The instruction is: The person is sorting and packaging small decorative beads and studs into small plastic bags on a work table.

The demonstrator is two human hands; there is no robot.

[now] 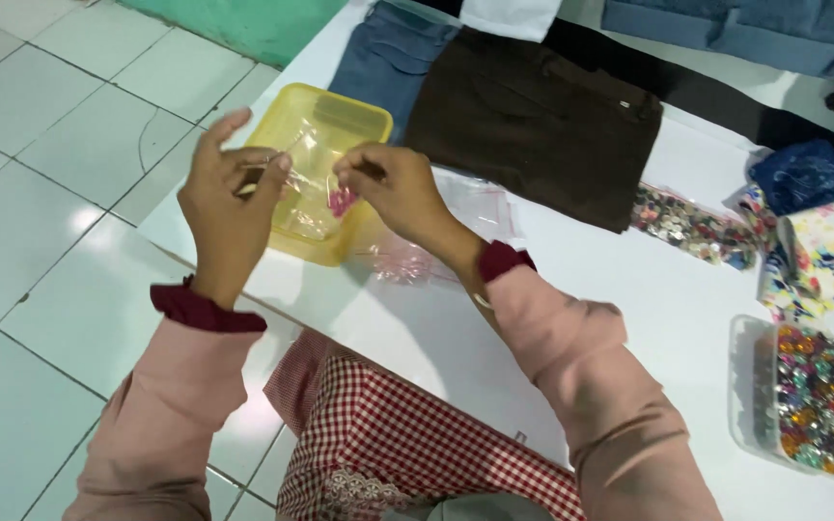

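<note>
Above the yellow tray (364,118), I am pinching a small clear bag (309,183) between both hands, left hand (227,207) and right hand (393,188), its length lying left-right.

Garment craft workroom: folded trousers (533,116), bead tub (818,400), white table (668,318).

Single head-worn view, looking steeply down, close over white table (687,318) edge

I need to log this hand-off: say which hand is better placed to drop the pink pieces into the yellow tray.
Probably the right hand: its fingers pinch the small clear bag right by the pink pieces, above the yellow tray. The left hand only holds the bag's other end.
</note>
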